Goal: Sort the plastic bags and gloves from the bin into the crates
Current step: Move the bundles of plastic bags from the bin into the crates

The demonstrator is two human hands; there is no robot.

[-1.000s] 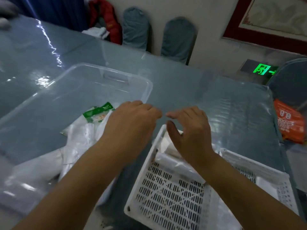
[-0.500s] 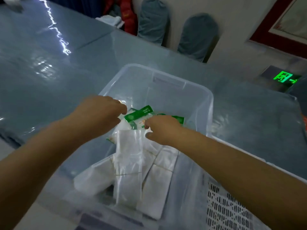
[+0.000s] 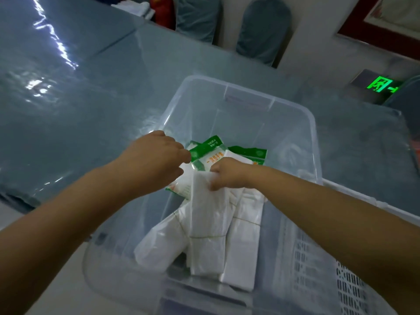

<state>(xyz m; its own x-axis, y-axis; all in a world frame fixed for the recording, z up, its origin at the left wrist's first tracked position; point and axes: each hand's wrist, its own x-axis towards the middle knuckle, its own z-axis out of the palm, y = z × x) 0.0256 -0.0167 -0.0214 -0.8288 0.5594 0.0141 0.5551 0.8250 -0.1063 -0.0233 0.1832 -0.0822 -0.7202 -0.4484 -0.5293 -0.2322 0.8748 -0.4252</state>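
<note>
Reference landmark: the clear plastic bin (image 3: 314,142), standing on a table under a grey-blue glossy cover (image 3: 91,98).

Inside the bin, at its near end, several folded white plastic bag bundles (image 3: 241,246) lie overlapping, each with a thin band across it. They fan from the bin's near wall toward its centre.

To the right of the bin, with its rim touching or just beside the bin's right wall, is a white perforated crate (image 3: 350,280). Its contents cannot be determined.

At the bin's centre, the right hand (image 3: 229,176) is closed, fingers curled, pinching the upper edge of one white bag bundle. The left hand (image 3: 156,160) is above the bin's left wall, fingers curled and drawn together at the corner of a green-and-white glove packet (image 3: 208,155); whether it actually pinches the packet cannot be determined.

Toward the bin's far half, a second green-topped glove packet (image 3: 250,152) lies partly under the bundle and the first packet.

Beyond the bin's far wall, two grey-blue covered chair backs (image 3: 263,28) stand against the wall. To the far right of the bin, a green lit exit sign (image 3: 381,85) is visible.
</note>
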